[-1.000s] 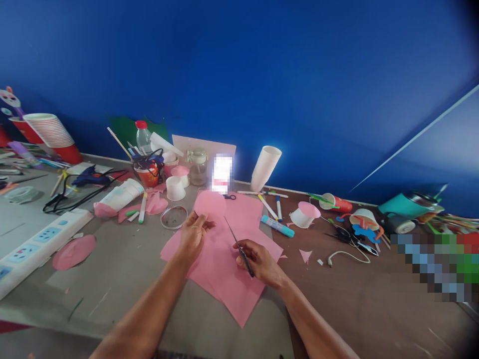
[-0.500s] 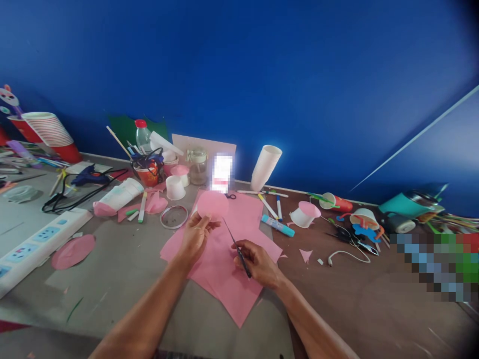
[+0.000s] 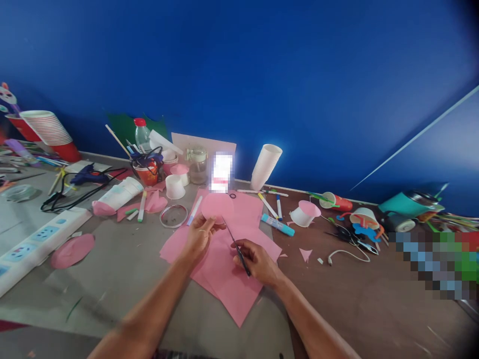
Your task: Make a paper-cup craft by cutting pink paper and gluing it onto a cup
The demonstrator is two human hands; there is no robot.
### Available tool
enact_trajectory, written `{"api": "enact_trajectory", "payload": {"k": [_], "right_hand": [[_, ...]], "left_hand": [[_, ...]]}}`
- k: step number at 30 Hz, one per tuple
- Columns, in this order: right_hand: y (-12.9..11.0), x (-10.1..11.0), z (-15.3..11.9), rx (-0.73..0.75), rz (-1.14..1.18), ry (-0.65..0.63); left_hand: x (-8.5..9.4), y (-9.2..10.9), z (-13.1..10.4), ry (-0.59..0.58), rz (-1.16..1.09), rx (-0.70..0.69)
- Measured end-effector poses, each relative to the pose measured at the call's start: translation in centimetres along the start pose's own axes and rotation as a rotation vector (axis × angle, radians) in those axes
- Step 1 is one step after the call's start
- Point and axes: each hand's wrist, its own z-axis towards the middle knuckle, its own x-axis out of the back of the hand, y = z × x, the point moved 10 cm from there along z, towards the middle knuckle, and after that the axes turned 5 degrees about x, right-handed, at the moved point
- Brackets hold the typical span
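Note:
Between its thumb and fingers, my left hand (image 3: 202, 235) pinches the lower edge of a round pink paper piece (image 3: 217, 205). Black-handled scissors (image 3: 242, 258) are gripped in my right hand (image 3: 255, 260), their blades pointing up and left toward the left fingertips. Both hands are above overlapping pink paper sheets (image 3: 235, 294). A capped marker (image 3: 194, 210) lies just left of the round piece, and a bright, pixelated upright object (image 3: 222, 172) stands behind it.
At the left are a power strip (image 3: 41, 239), a clear tape roll (image 3: 173, 216) and a glue gun (image 3: 90, 174). Stacked white cups (image 3: 265, 167) lean by the blue wall. On the right, a white cup with pink paper (image 3: 305, 214) stands near a white cable (image 3: 350, 254).
My left hand has moved slightly right with the round pink piece, which has also shifted right. The marker beside it shows more fully. My right hand has barely moved.

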Motion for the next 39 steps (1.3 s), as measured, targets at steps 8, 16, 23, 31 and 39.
{"api": "enact_trajectory", "payload": {"k": [8, 16, 23, 31, 39], "right_hand": [[0.1, 0.1, 0.2, 0.029, -0.006, -0.002], [0.3, 0.1, 0.3, 0.043, -0.017, -0.014], [0.0, 0.1, 0.3, 0.042, -0.035, -0.008], [0.3, 0.2, 0.4, 0.049, -0.019, -0.007], [0.3, 0.2, 0.3, 0.034, -0.009, 0.005]], "left_hand": [[-0.2, -0.2, 0.0, -0.044, 0.003, -0.025], [-0.4, -0.5, -0.1, -0.060, 0.030, -0.034], [-0.2, -0.7, -0.1, -0.047, 0.055, -0.018], [-0.2, -1.1, -0.1, -0.057, 0.069, -0.006], [-0.5, -1.1, -0.3, -0.080, 0.077, -0.006]]}}
